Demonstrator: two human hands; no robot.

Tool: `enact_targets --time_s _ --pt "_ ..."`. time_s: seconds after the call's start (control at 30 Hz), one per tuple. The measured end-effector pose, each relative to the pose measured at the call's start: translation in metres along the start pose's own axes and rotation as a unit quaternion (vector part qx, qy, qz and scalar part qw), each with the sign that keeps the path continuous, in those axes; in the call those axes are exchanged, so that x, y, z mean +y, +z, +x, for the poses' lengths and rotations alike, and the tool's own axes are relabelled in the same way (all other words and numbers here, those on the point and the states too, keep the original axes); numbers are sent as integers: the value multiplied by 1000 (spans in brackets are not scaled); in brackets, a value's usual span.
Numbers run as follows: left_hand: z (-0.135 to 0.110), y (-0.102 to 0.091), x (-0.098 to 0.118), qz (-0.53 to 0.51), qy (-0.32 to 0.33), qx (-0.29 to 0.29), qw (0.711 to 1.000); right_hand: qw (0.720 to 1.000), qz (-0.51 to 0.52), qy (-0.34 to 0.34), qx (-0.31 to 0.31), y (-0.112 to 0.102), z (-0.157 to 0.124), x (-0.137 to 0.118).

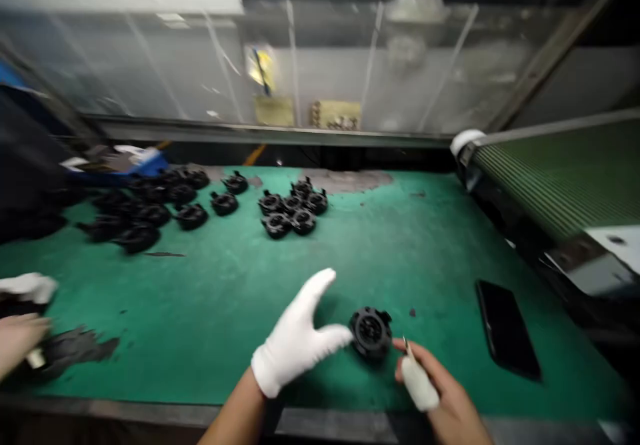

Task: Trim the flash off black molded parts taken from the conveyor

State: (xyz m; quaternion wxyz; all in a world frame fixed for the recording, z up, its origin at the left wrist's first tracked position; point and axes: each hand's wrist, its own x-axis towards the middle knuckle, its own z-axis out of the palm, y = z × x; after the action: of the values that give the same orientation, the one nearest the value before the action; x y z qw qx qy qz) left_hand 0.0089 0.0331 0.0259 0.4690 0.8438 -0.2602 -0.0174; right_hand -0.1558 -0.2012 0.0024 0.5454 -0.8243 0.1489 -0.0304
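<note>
A round black plastic part [371, 333] with a ringed centre and small side tabs is between my two hands, low over the green mat. My left hand [303, 338], in a white glove, is open with its fingers spread. Its thumb tip reaches the part's left edge; whether it touches is unclear. My bare right hand [440, 381] is closed on a small tool [419, 379] with a pale, thick handle and a thin metal tip. The right index fingertip lies close to the part's right side. Motion blur hides finer detail.
Similar black parts [293, 206] form a cluster mid-table, with a larger heap [145, 208] at left beside a blue tray [145, 168]. A black phone [507, 328] lies at right, near a green conveyor [565, 171]. Another person's hands [23, 331] are at far left.
</note>
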Motion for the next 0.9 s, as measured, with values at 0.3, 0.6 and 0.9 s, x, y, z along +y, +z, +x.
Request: enact_targets --time_s 0.3,0.6,0.9 --pt "-24 123 26 104 84 45 990 982 -175 -74 -18 -40 -32 5" --pt "-20 130 43 140 115 81 980 926 -366 -91 21 -29 -47 -3" --pt "-23 134 42 127 122 88 980 859 -475 -2 191 -101 -26 8"
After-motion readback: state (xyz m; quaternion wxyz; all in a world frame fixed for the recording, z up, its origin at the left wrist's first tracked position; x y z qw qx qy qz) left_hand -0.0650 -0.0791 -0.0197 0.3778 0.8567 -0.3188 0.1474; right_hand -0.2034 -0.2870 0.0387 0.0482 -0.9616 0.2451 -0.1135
